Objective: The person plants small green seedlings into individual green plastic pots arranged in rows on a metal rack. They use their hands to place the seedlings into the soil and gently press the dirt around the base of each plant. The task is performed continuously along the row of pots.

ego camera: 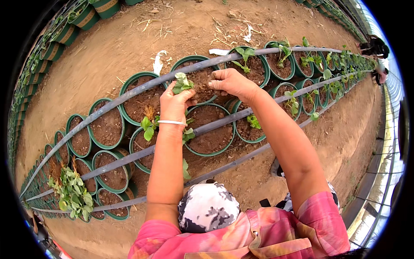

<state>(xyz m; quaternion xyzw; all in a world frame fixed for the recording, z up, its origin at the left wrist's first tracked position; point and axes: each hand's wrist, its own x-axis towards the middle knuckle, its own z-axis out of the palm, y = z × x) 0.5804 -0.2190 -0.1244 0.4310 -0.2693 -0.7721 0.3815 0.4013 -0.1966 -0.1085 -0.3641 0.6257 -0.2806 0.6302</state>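
My left hand [176, 102], with a white band at the wrist, grips a small leafy seedling [183, 83]; leaves also show below the hand. My right hand [231, 82] is held over a soil-filled green pot [202, 85], thumb and fingertips brought together; whether anything is between them cannot be told. A plant with bare brown roots [148, 124] lies across pots beside my left wrist. In front of me is a soil-filled pot [210, 129] between my forearms. Planted pots [250, 69] stand right of my right hand.
Grey pipes [139, 89] run lengthwise over the rows of pots. A bundle of bare-root seedlings [74, 191] lies at the lower left. White scraps [158, 63] lie on the soil. More green pots [85, 17] line the upper left. Other people [375, 48] are at the far right.
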